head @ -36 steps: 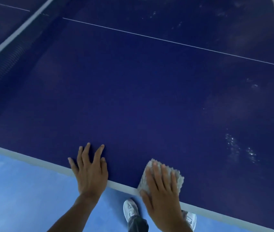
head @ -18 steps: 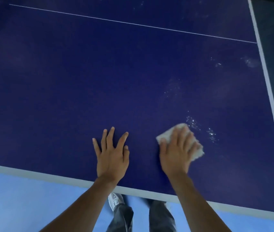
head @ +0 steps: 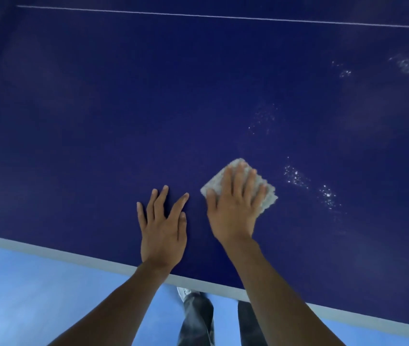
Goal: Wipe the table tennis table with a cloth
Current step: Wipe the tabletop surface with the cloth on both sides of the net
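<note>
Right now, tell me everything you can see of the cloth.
The cloth is a small, pale grey-white pad, roughly square, with a nubbly fabric look. It lies flat on the dark blue table, turned cornerwise, inside the near white edge. The right hand presses it with straight fingers and hides its middle; only corners and edges show. White specks lie just right of it, not touching.

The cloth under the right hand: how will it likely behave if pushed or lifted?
The cloth looks thin and nubbly, so probably floppy and light. Pressed flat under the right hand, it likely slides rather than rolls.
</note>
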